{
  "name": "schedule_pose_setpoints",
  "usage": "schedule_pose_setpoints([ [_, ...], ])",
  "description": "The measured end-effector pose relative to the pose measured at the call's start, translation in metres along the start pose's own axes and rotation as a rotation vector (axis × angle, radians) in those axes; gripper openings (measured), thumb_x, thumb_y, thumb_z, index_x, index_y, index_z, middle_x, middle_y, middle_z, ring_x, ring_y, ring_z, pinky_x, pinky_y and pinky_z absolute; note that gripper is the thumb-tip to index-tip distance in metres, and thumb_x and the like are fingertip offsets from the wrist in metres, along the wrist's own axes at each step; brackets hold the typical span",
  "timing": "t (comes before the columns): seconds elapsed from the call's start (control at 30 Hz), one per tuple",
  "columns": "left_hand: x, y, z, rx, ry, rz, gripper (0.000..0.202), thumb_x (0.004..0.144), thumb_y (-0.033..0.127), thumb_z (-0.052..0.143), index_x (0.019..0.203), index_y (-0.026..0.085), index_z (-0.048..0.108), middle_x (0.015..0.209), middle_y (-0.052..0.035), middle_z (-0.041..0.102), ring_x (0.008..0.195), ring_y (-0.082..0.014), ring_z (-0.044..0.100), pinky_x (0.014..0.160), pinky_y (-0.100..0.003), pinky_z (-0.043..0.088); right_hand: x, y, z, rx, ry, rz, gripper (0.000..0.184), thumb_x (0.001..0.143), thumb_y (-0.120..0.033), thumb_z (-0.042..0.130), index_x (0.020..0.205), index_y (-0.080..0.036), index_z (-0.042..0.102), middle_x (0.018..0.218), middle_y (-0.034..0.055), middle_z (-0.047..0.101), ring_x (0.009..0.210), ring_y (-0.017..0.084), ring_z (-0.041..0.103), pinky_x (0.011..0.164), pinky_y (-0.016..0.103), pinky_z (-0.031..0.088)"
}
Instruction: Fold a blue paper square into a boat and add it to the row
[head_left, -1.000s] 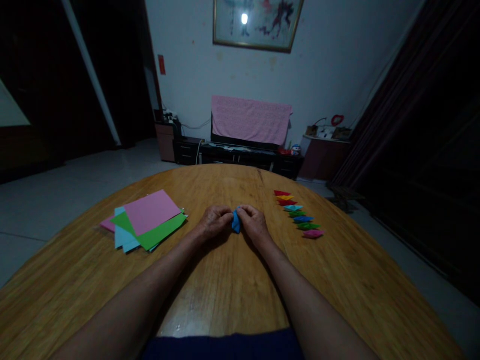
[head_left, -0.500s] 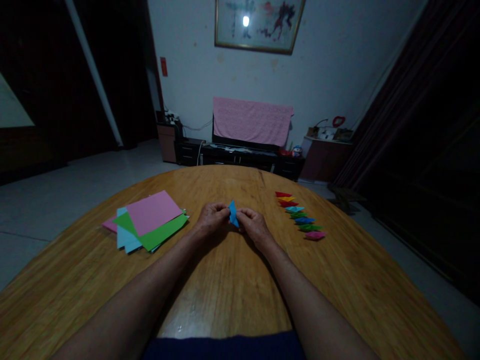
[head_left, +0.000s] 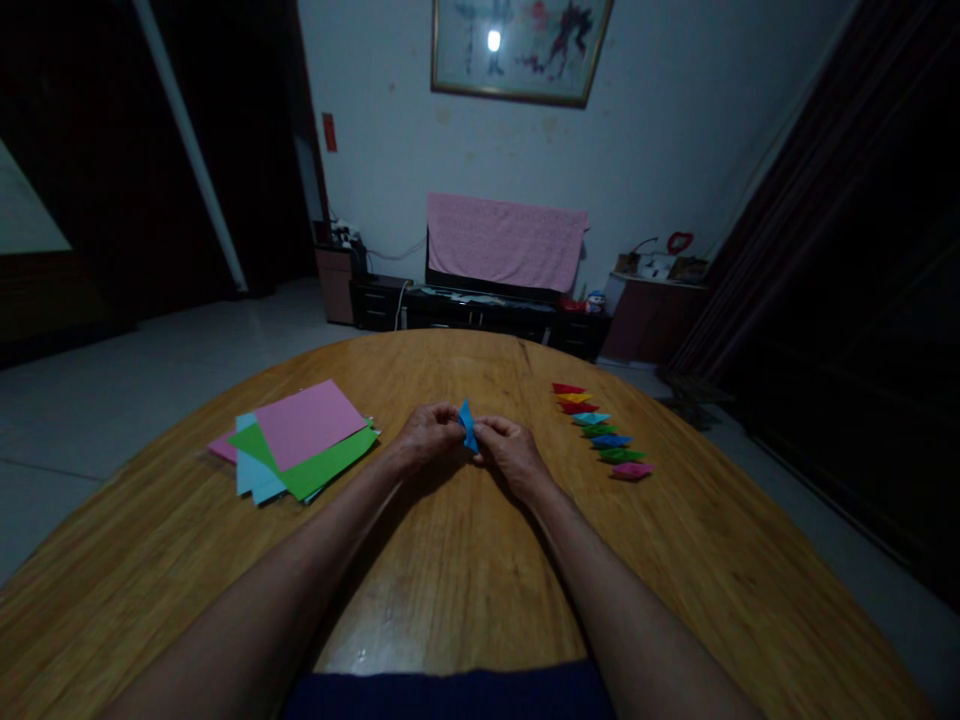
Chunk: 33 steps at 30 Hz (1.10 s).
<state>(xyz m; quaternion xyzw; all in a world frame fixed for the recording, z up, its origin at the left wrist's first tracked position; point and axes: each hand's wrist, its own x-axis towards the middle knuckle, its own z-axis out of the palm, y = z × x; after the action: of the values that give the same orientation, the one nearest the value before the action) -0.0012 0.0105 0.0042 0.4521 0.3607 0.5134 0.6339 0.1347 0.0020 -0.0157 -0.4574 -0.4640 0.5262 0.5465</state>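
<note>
A small piece of folded blue paper [head_left: 468,428], pointed at its upper and lower ends, is held between my two hands over the middle of the wooden table. My left hand [head_left: 433,432] pinches it from the left side. From the right, my right hand [head_left: 510,447] grips its other side with thumb and fingers. Some of the fingertips are hidden behind the paper and the knuckles. Right of my hands, several small folded paper boats in red, orange, blue and green stand in a slanting row, with a pink paper boat [head_left: 632,470] nearest me.
Left of my hands lies a loose stack of coloured sheets, a pink sheet [head_left: 311,423] on top of a green sheet [head_left: 306,485] and light blue ones. The round wooden table [head_left: 450,590] has its far edge before a low black cabinet [head_left: 379,307].
The blue paper has turned slightly and looks narrower between my fingers. My left fingers have shifted a little to the right along it. The boats and the sheets lie as before.
</note>
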Motion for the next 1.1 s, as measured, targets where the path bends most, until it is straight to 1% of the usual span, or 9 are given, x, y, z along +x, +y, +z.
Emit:
schedule_pose_setpoints([
  [0.07, -0.002, 0.002, 0.001, 0.073, -0.018, -0.027, 0.017, 0.056, 0.012, 0.071, 0.067, 0.015, 0.059, 0.052, 0.0041, 0.054, 0.045, -0.0073, 0.049, 0.048, -0.021, 0.039, -0.001, -0.001, 0.000, -0.012, -0.004, -0.005, 0.030, 0.063, -0.039, 0.074, 0.081, -0.015, 0.071, 0.065, 0.0003, 0.063, 0.055, 0.010, 0.054, 0.053, 0.024, 0.045],
  [0.17, 0.000, -0.001, -0.003, 0.053, -0.067, -0.015, 0.016, 0.061, 0.015, 0.068, 0.074, 0.016, 0.060, 0.055, 0.0035, 0.056, 0.048, -0.0089, 0.051, 0.051, -0.023, 0.042, -0.002, -0.002, 0.000, -0.025, -0.004, -0.019, 0.031, 0.063, -0.040, 0.074, 0.082, -0.015, 0.071, 0.066, 0.0010, 0.065, 0.055, 0.011, 0.054, 0.053, 0.023, 0.044],
  [0.27, 0.002, -0.004, -0.009, 0.126, -0.132, -0.050, 0.021, 0.059, 0.011, 0.068, 0.079, 0.015, 0.061, 0.060, 0.0002, 0.060, 0.051, -0.0103, 0.054, 0.052, -0.023, 0.042, -0.002, -0.003, 0.000, -0.035, -0.002, -0.046, 0.031, 0.063, -0.039, 0.073, 0.080, -0.014, 0.071, 0.066, 0.0015, 0.066, 0.053, 0.010, 0.053, 0.051, 0.022, 0.040],
  [0.43, -0.001, 0.004, -0.006, 0.062, -0.100, -0.078, 0.040, 0.056, 0.006, 0.066, 0.095, 0.014, 0.061, 0.068, -0.0011, 0.062, 0.054, -0.0111, 0.056, 0.056, -0.025, 0.044, -0.002, -0.004, 0.002, -0.012, -0.011, -0.047, 0.028, 0.063, -0.037, 0.073, 0.080, -0.015, 0.071, 0.064, 0.0014, 0.066, 0.052, 0.011, 0.053, 0.051, 0.023, 0.040],
  [0.63, -0.003, 0.014, -0.004, 0.227, -0.083, -0.080, 0.055, 0.051, 0.001, 0.058, 0.104, 0.011, 0.062, 0.058, 0.0015, 0.058, 0.049, -0.0103, 0.050, 0.049, -0.022, 0.036, -0.002, -0.005, 0.004, -0.028, -0.006, -0.078, 0.025, 0.063, -0.035, 0.070, 0.080, -0.016, 0.071, 0.071, 0.0027, 0.069, 0.060, 0.013, 0.057, 0.057, 0.025, 0.043],
  [0.7, -0.003, 0.015, -0.005, 0.223, -0.074, -0.089, 0.057, 0.051, 0.003, 0.060, 0.108, 0.011, 0.061, 0.058, 0.0014, 0.058, 0.050, -0.0113, 0.052, 0.049, -0.022, 0.037, -0.002, -0.005, 0.005, -0.038, -0.006, -0.074, 0.025, 0.063, -0.034, 0.070, 0.080, -0.016, 0.071, 0.070, 0.0023, 0.068, 0.060, 0.013, 0.057, 0.056, 0.024, 0.042],
  [0.87, -0.004, 0.012, -0.002, 0.142, -0.011, -0.087, 0.067, 0.055, 0.007, 0.062, 0.121, 0.012, 0.054, 0.057, 0.0028, 0.057, 0.048, -0.0118, 0.051, 0.049, -0.024, 0.038, -0.002, -0.003, 0.003, -0.014, -0.026, -0.022, 0.024, 0.063, -0.035, 0.071, 0.077, -0.015, 0.068, 0.058, -0.0016, 0.061, 0.049, 0.009, 0.049, 0.048, 0.022, 0.036],
  [0.97, -0.002, 0.009, 0.001, 0.089, 0.016, -0.061, 0.069, 0.055, 0.007, 0.062, 0.123, 0.011, 0.052, 0.062, 0.0022, 0.058, 0.049, -0.0111, 0.051, 0.050, -0.024, 0.039, 0.001, -0.002, 0.002, 0.015, -0.001, -0.037, 0.024, 0.062, -0.034, 0.072, 0.077, -0.016, 0.067, 0.059, -0.0017, 0.061, 0.049, 0.009, 0.050, 0.050, 0.023, 0.039],
  [1.1, 0.002, 0.004, 0.001, 0.098, 0.005, -0.032, 0.064, 0.056, 0.008, 0.063, 0.119, 0.012, 0.056, 0.065, 0.0015, 0.058, 0.049, -0.0093, 0.050, 0.050, -0.023, 0.037, 0.006, 0.001, 0.001, 0.024, 0.031, -0.080, 0.023, 0.061, -0.034, 0.073, 0.076, -0.016, 0.068, 0.062, -0.0009, 0.062, 0.053, 0.011, 0.053, 0.054, 0.025, 0.043],
])
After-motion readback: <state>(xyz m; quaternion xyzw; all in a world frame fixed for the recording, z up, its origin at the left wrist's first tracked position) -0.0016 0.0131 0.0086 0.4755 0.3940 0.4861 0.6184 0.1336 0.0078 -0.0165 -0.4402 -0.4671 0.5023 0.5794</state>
